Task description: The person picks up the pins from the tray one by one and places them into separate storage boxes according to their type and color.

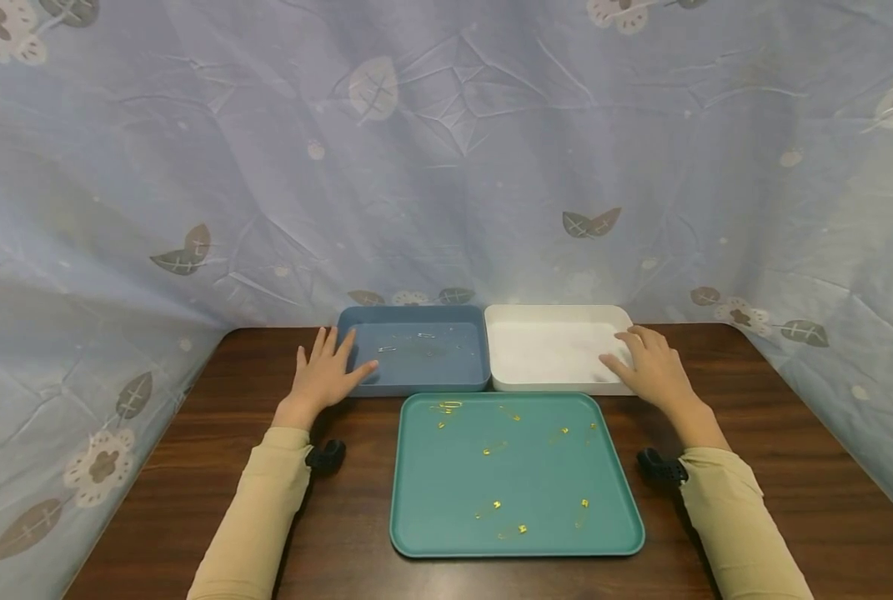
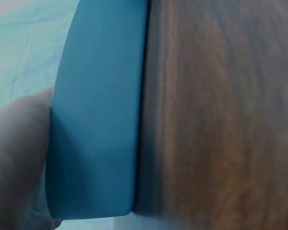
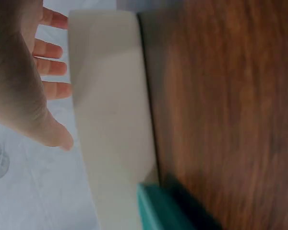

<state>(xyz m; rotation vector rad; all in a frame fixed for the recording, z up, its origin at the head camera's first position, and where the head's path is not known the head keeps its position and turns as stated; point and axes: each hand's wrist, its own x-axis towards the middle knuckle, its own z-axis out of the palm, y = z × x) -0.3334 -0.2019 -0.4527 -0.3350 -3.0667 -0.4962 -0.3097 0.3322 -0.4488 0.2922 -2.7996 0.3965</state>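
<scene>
Blue bin (image 1: 416, 389): shallow, matte and round-cornered; set behind the green tray (image 1: 446, 483), toward its left; a few silver safety pins (image 1: 388, 349) are contained in it.
White bin (image 1: 559, 387): similarly shallow; set behind the green tray, toward its right.
Gold safety pins (image 1: 522, 529): thin, with bright yellow caps; scattered over the green tray, some bunched near its rear left corner.
Left hand (image 1: 322, 379): fingers spread wide, nothing gripped; held off the green tray's rear left corner, at the blue bin; contact cannot be told.
Right hand (image 1: 654, 367): fingers loosely extended, thumb apart, nothing gripped; held off the green tray's rear right corner, at the white bin; contact cannot be told.
Head view: bin interiors and pins are shown here alone.
Wrist views: smooth outer bin walls are shown closely; separate right-hand fingers are revealed by the right one.
</scene>
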